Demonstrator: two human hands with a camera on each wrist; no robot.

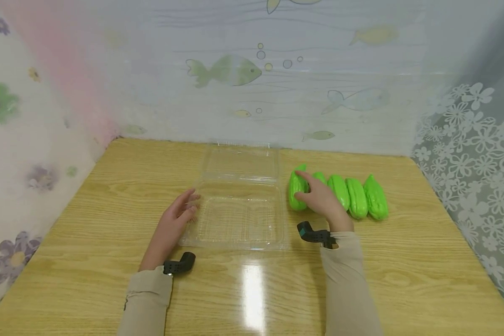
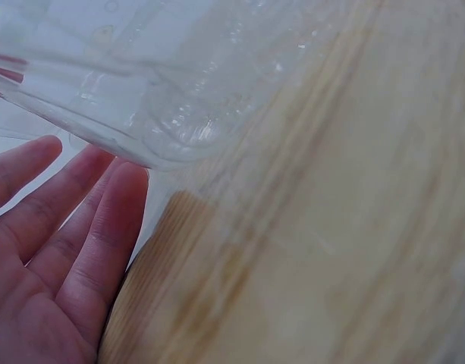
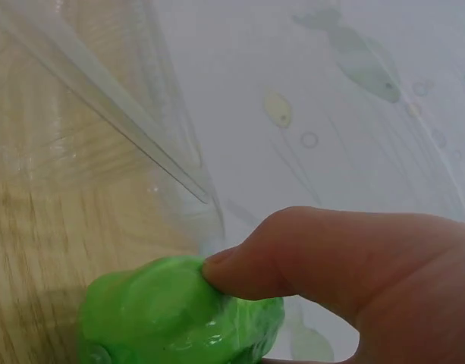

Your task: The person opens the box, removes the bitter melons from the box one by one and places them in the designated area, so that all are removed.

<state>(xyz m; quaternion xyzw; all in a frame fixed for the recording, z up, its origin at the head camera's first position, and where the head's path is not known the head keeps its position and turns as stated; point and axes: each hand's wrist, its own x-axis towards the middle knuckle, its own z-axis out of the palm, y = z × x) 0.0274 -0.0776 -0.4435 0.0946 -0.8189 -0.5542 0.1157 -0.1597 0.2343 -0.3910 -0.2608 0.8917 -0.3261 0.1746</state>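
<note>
A clear plastic clamshell container (image 1: 235,244) lies open on the table, its lid (image 1: 241,164) folded back toward the wall. Fingers of my left hand (image 1: 174,226) are loosely extended at the container's left side; in the left wrist view the fingertips (image 2: 130,182) meet its edge. To the container's right, my right hand (image 1: 321,198) pinches the leftmost of several glossy, bright green, elongated pieces (image 1: 294,189) with pointed ends. The right wrist view shows the thumb (image 3: 247,265) pressed on that green piece (image 3: 152,311); the opposing fingers are mostly hidden there.
More green pieces (image 1: 357,198) lie side by side in a row, partly behind the right hand. The wooden table (image 1: 411,261) ends at a fish-patterned curtain (image 1: 231,107) at the back. Flowered hangings (image 1: 487,154) border the sides.
</note>
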